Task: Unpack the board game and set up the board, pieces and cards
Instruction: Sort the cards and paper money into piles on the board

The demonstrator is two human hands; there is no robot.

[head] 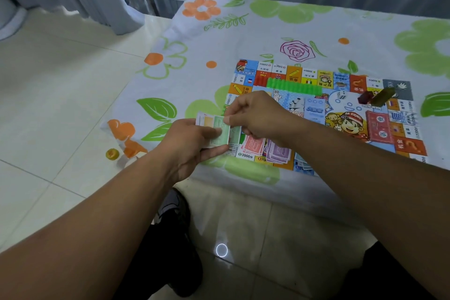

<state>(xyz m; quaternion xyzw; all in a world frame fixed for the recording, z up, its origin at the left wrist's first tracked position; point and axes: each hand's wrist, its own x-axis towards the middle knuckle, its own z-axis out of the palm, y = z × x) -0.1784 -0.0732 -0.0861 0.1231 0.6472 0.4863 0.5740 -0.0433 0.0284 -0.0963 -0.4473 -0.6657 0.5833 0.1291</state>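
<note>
While left hand [192, 145] grips banknote stack [205, 121], right hand [258, 114] pinches top note [225, 137].

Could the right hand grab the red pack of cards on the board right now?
Probably not just yet: the right hand is pinching a green note off the stack in the left hand. Once it lets go, the red pack lies uncovered nearby.

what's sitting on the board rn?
Green house strip, blue deck, red deck, pink notes, purple notes, dark pieces far right. The right hand covers the board's near-left part.
</note>
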